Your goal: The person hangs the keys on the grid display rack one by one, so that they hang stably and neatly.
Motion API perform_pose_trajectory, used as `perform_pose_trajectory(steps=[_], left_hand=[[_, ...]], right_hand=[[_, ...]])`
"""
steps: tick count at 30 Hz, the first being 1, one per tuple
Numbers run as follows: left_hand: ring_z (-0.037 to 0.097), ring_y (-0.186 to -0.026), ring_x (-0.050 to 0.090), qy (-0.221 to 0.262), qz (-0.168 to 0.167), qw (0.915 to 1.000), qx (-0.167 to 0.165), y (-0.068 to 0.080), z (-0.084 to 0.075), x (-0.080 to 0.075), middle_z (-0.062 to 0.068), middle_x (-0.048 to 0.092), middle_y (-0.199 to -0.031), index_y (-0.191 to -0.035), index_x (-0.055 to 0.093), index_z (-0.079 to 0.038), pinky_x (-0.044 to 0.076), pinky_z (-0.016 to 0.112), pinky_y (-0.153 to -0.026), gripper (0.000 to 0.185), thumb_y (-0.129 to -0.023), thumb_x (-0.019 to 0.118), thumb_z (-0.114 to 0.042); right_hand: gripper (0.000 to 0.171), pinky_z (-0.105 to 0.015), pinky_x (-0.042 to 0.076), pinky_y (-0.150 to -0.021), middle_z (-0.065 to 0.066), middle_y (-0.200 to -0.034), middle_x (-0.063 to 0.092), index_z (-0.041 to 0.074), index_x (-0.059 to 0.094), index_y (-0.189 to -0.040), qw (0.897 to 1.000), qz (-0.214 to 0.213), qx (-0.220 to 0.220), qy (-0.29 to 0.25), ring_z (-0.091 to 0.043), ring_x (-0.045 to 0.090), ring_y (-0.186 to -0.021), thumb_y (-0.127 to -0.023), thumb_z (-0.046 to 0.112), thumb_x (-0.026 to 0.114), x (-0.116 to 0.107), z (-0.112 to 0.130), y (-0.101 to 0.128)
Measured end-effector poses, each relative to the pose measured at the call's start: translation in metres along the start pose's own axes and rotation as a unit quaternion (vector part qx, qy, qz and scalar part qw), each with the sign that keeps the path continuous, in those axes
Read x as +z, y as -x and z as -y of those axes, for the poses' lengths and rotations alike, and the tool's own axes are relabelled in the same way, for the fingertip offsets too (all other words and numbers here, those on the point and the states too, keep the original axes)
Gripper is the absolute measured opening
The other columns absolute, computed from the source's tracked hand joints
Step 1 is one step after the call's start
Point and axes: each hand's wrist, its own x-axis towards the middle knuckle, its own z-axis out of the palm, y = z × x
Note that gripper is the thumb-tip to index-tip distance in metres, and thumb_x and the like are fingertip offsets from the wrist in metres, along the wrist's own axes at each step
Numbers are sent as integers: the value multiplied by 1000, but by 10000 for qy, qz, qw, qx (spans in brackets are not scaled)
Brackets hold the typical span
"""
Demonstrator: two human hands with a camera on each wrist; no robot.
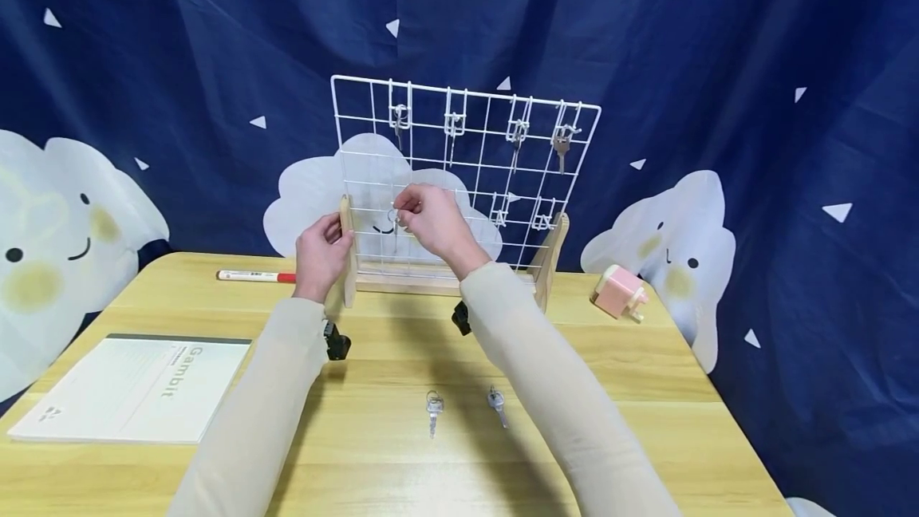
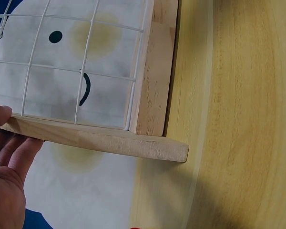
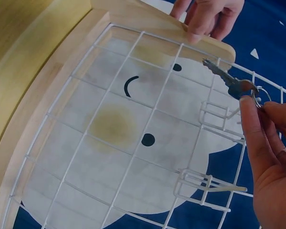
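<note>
My left hand holds the wooden side post of the wire grid rack; in the left wrist view the thumb lies on one side and the fingers on the other. A silver key hangs from a small ring that my right hand pinches between thumb and fingers. That key is in front of the grid's lower left part, close to a white wire hook. Another bare hook is beside it in the right wrist view.
Keys hang on the upper row of hooks, including a brownish key. Two ringed keys, a left one and a right one, lie on the table. A notebook, a red-capped marker and a pink plug adapter lie around the rack.
</note>
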Motion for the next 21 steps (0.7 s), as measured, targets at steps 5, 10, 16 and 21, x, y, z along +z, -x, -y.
perform_pose_trajectory(steps=[5,10,16,21], left_hand=[[32,-120,57,-15,-13,10000,-3,1,0,0,24,58,-131,-135,55,4,49,35,-99,41,-95,61,-3],[32,-119,57,-12,-26,10000,-10,1,0,1,24,58,-130,-134,56,4,49,34,-99,41,-95,62,-3],[31,-119,58,68,-31,10000,3,0,0,0,24,58,-130,-134,56,4,49,34,-99,41,-94,62,-2],[31,-119,58,115,-30,9999,-21,0,0,2,24,58,-130,-134,56,4,49,33,-98,40,-94,62,-1]], right_hand=[[9,-18,51,-73,-2,-87,68,4,70,-98,9990,-46,27,437,-13,62,-80,-93,4,63,4,-4,-2],[10,-18,50,-74,-1,-89,68,6,71,-97,9972,-128,100,735,-12,62,-82,-93,3,62,7,-7,-2],[13,-18,50,-77,0,-90,70,7,73,-99,9927,-207,-20,1185,-11,63,-83,-93,4,62,8,-9,-5],[13,-18,51,-76,-2,-91,69,4,72,-100,9932,-243,-31,1138,-12,63,-83,-92,2,62,9,-10,-3]])
